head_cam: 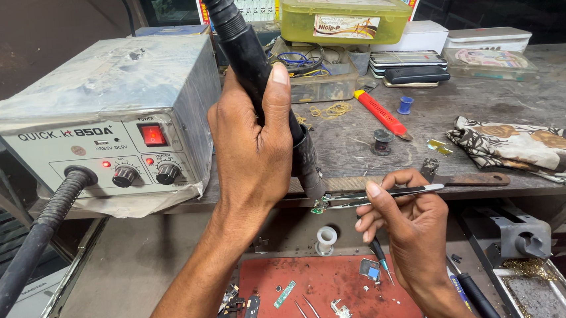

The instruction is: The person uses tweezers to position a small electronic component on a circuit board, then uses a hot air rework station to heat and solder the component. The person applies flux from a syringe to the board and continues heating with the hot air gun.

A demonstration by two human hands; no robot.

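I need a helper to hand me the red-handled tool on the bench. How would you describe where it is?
Start at the grey rework station on the bench's left, then look right past the left hand gripping the black hot-air wand. The tool lies slanted below the yellow-green box, beside a small blue spool. It is the only bright red, long thing there.

Cluttered red mat (pixel 345 287) under hands (pixel 404 227)

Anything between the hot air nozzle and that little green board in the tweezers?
Nothing visible. The left hand points the black hot air handpiece down, its nozzle tip just above the small green board. The right hand holds the board out in tweezers, approaching from the other side.
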